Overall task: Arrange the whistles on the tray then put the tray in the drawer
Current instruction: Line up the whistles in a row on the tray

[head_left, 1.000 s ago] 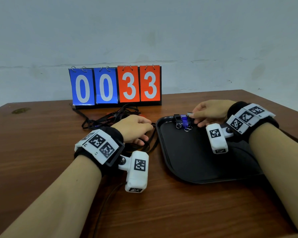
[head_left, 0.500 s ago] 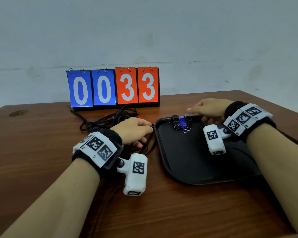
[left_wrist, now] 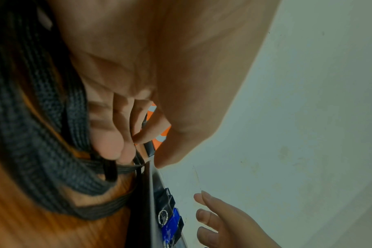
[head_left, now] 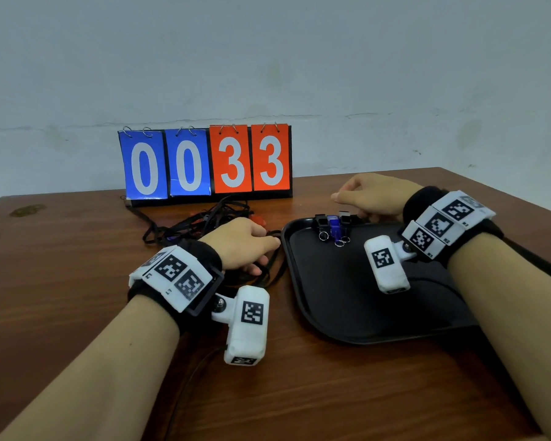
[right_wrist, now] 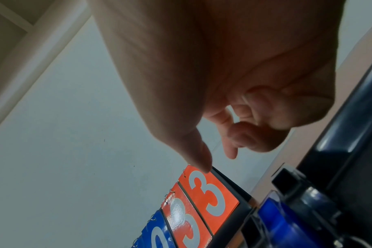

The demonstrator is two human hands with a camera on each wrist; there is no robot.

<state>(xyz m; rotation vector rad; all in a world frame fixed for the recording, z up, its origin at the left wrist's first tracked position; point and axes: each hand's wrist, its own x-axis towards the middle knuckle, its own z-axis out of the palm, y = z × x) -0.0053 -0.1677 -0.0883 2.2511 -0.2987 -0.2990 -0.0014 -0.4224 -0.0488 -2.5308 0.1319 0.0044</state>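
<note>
- Whistles [head_left: 334, 226] — black and blue, ringed — are sitting at the tray's [head_left: 337, 300] far edge.
- Right hand [head_left: 371, 196] is hovering above, loosely curled, empty.
- Left hand [head_left: 242, 243] is curling around cords [head_left: 204, 222].

Soft, even indoor light falls across the wooden desk [head_left: 77, 281] in the head view, bright enough to keep the scoreboard [head_left: 206, 163] digits crisp. Just right of the scoreboard, the black tray [head_left: 331, 297] swallows detail, with only a thin sheen on its rim and faint shadow beneath the forearms. Wide-angle distortion stretches both arms toward the lower corners. The left wrist view is dimmer: the left hand [left_wrist: 159, 75] fills it in shade, and the lanyard cords [left_wrist: 42, 134] smear at the edge. In the right wrist view the right hand [right_wrist: 223, 67] is soft and underexposed, while glare streaks the scoreboard's orange cards.
</note>
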